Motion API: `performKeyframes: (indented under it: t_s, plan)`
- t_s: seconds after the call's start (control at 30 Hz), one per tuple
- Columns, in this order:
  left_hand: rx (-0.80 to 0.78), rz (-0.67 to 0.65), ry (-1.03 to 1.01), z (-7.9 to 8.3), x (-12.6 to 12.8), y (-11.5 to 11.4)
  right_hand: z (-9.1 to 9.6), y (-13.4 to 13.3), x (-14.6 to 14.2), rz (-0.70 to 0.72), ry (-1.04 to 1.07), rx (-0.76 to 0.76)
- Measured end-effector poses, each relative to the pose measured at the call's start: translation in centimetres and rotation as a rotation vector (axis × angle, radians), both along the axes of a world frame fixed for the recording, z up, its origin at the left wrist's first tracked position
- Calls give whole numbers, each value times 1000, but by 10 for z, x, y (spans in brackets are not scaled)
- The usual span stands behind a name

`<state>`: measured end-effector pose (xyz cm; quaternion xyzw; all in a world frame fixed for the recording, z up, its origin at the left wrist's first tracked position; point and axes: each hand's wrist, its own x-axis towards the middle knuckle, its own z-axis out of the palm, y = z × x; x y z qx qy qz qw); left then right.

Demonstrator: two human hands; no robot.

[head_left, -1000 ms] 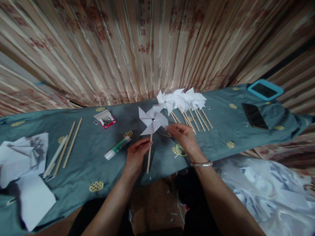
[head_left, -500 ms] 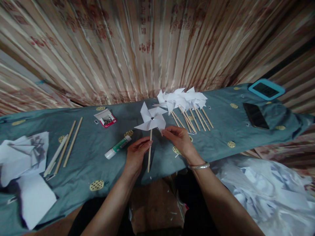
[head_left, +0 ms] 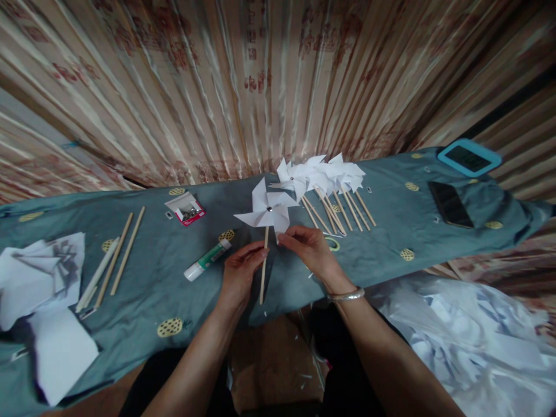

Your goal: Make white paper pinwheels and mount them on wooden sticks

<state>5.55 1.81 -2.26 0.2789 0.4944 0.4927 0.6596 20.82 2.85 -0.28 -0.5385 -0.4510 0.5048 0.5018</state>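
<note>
My left hand [head_left: 240,270] grips the wooden stick [head_left: 263,272] of a white paper pinwheel [head_left: 266,211] and holds it upright over the table. My right hand [head_left: 306,248], with a silver bangle on the wrist, pinches the lower right blade of that pinwheel between thumb and fingers. Just behind it, a pile of finished white pinwheels [head_left: 324,175] lies on the cloth with the sticks fanned toward me.
A teal cloth [head_left: 152,278] covers the table. On it lie a glue stick [head_left: 207,260], a red packet of pins [head_left: 187,209], spare sticks [head_left: 117,260], white paper sheets [head_left: 41,289], a black phone [head_left: 449,204] and a blue-framed device [head_left: 469,157]. Crumpled paper [head_left: 469,341] fills the lower right.
The pinwheel's blades have turned while my right hand moved left along its lower edge. My left hand has kept its hold on the stick.
</note>
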Motion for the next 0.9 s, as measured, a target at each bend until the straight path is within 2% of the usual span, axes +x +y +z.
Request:
performKeyframes:
  t_s: [0.27, 0.67, 0.8, 0.9]
  plan:
    - [-3, 2, 0, 0, 1, 0, -7, 0, -3, 33, -29, 12]
    - [2, 20, -18, 1, 2, 0, -8, 0, -12, 38, 30, 12]
    - [-4, 37, -29, -1, 2, 1, -9, -1, -13, 43, -38, 32]
    - [-10, 69, -60, -1, 2, 3, -6, -5, -12, 60, -167, 39]
